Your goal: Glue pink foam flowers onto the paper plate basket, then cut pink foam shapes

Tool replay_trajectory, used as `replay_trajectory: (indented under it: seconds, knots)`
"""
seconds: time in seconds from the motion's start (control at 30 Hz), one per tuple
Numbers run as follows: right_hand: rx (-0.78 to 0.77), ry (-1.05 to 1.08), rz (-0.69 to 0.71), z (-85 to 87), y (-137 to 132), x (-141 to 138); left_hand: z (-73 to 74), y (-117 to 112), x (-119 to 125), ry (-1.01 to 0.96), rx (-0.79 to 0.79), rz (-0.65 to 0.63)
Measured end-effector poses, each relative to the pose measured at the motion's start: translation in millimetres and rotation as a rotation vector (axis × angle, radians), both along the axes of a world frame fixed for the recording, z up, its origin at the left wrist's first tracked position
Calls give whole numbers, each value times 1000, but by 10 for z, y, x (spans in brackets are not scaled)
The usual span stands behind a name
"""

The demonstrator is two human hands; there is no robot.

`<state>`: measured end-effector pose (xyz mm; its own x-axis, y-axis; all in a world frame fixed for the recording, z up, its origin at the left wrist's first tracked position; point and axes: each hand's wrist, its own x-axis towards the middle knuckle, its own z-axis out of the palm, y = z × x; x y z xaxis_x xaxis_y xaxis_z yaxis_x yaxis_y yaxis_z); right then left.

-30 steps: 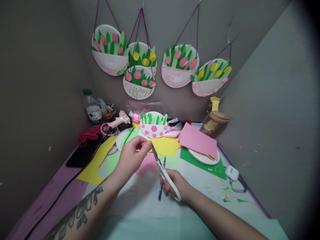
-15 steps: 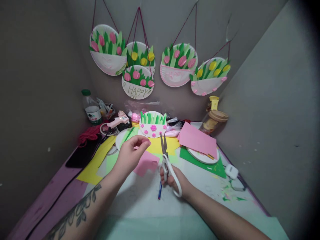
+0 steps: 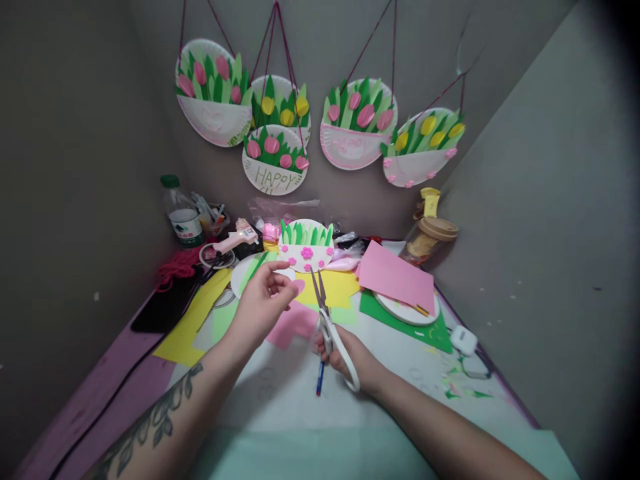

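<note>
Between the thumb and fingers of my left hand [image 3: 267,300] is a small pink paper piece [image 3: 299,287], its rounded edge showing past the fingertips. My right hand [image 3: 347,357] is wrapped round the white handles of a pair of scissors [image 3: 326,320]. The blades point up and away, slightly parted, just right of the pink piece. Below both hands lies a larger pink paper sheet [image 3: 290,325] with a cut edge. A blue pen [image 3: 319,379] rests on the white table covering near the scissors handles. Behind them stands a paper-plate basket [image 3: 306,247] with green leaves and pink flowers.
Pink sheets [image 3: 397,277] and a paper plate [image 3: 413,312] lie on green paper at the right. A glue gun [image 3: 237,237], a bottle [image 3: 183,213] and a black phone-like slab [image 3: 157,313] are at the left. Finished plate baskets [image 3: 353,127] hang on the wall.
The scissors have swung slightly left, closer to my left hand. My left fingers have shifted, and more of the small pink piece shows. The view has tilted a little.
</note>
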<state>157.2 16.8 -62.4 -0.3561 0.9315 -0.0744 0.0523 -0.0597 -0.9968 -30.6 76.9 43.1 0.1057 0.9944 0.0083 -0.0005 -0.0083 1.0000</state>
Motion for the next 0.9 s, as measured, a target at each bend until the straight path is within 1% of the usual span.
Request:
replay_trajectory:
  seconds: [0.1,0.2,0.37,0.57,0.9]
  knots:
    - [-44,7,10,44,-12,-20,-2,5,-5,11,20,14]
    - [-54,1,16,50,-16,-25,0,1,-8,34,28,11]
    - [-94,-8,43,-1,-8,-8,-4,-10,-9,101,59,2]
    - [-112,-37,22,-74,-1,5,0,-10,-15,142,67,5]
    - [-135,-43,8,13,-8,-21,15,-20,-19,166,78,11]
